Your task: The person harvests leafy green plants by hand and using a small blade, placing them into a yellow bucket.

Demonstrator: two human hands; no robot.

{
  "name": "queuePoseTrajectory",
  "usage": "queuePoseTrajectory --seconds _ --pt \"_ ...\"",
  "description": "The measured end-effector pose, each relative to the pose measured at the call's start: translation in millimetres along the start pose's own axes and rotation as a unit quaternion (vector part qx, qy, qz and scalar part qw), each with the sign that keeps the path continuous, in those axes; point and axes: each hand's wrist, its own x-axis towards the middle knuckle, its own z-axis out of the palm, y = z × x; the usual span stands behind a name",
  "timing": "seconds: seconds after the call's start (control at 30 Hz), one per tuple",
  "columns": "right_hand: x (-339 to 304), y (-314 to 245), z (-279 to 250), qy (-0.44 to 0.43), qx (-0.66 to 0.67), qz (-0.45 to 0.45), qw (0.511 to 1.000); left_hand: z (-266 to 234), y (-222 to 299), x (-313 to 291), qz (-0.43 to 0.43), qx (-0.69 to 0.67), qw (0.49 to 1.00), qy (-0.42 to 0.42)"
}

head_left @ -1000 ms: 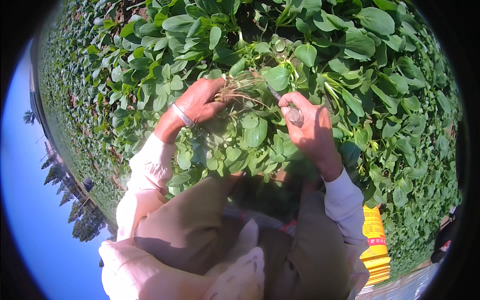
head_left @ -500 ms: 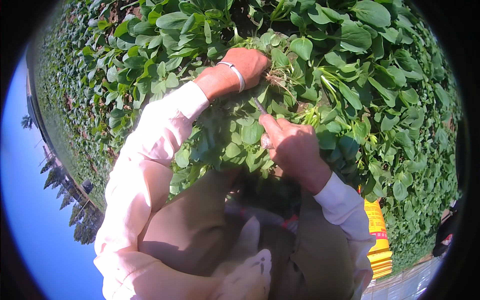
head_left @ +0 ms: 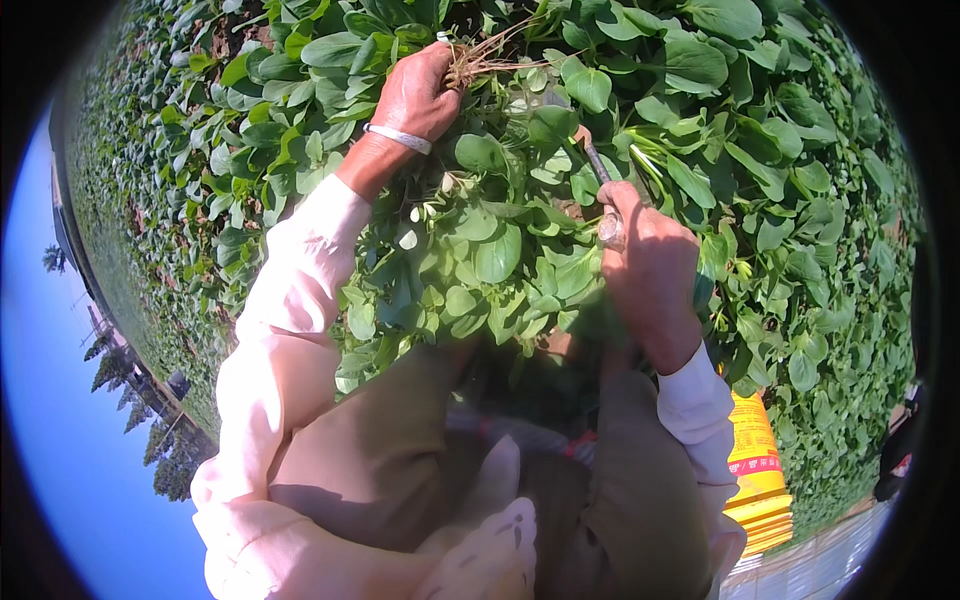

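Observation:
My left hand (head_left: 420,95) is closed round a bunch of uprooted weeds, whose thin brown roots (head_left: 485,62) stick out to the right of the fist. A white bracelet (head_left: 398,138) circles that wrist. In my right hand (head_left: 652,265) is a small hand tool (head_left: 598,165) with a thin dark metal shank and a rusty tip. Its grip end shows beside my thumb; the rest is inside the fist. The tip points up and left among broad-leaved green plants (head_left: 497,250), which lie between and below both hands.
Dense rows of leafy plants (head_left: 700,65) spread on all sides. Close to my right forearm stands a yellow bucket (head_left: 755,440) with a red band. My bent knees (head_left: 370,440) are below. Trees (head_left: 125,375) rise at the far left, and pale sheeting (head_left: 810,570) lies lower right.
My left hand has moved up and left with the rooty bunch, away from the plants. My right hand has moved right and slightly up with the tool, whose rusty tip now shows.

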Motion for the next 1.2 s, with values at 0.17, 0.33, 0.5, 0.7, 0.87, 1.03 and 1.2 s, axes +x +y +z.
queuePoseTrajectory --seconds 0.17,0.33,0.5,0.7,0.87,1.03,1.2 --pt "-3 2 -8 -0.024 0.005 0.048 0.999 17 46 15 0.136 0.289 0.940 -0.121" --pt "-3 5 -4 0.018 0.042 0.023 0.999 47 42 27 0.135 0.452 0.843 -0.260" --pt "-4 5 -6 0.025 0.046 0.024 0.998 56 34 27 0.154 0.456 0.852 -0.206" --pt "-4 10 -3 0.019 0.066 0.027 0.997 57 41 38 0.163 0.462 0.832 -0.261" --pt "-1 10 0 0.022 0.095 0.029 0.995 34 40 45 0.070 0.396 0.881 -0.247" --pt "8 -7 -2 -0.087 0.185 0.049 0.978 -7 32 53 0.042 0.056 0.987 -0.146" --pt "-5 0 -2 -0.111 0.121 0.012 0.986 -4 16 11 -0.002 0.030 0.948 -0.318"
